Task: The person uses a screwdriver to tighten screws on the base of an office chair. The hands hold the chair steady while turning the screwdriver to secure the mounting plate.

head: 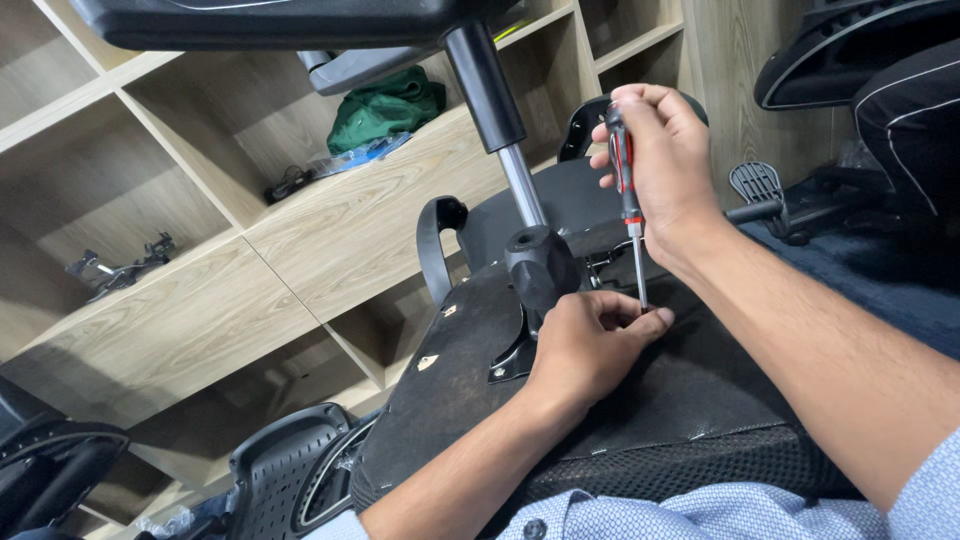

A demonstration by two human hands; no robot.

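Observation:
My right hand (pixel 665 165) grips a screwdriver (pixel 628 195) with a red and black handle, held upright with its thin metal shaft pointing down. The tip meets the underside of a black office chair seat (pixel 470 390) that lies upturned across my lap. My left hand (pixel 590 345) rests on that seat and pinches around the screwdriver tip, steadying it; whether a screw sits under the fingers is hidden. Just left of my left hand rises the chair's black mechanism hub (pixel 540 265) with its silver and black gas cylinder (pixel 500 110).
A wooden cubby shelf (pixel 330 225) fills the left side, holding a green cloth bag (pixel 385 105) and small dark parts. Black chair parts (pixel 285 470) lie at lower left. Another black chair (pixel 880 80) and a caster base (pixel 760 190) stand at the right.

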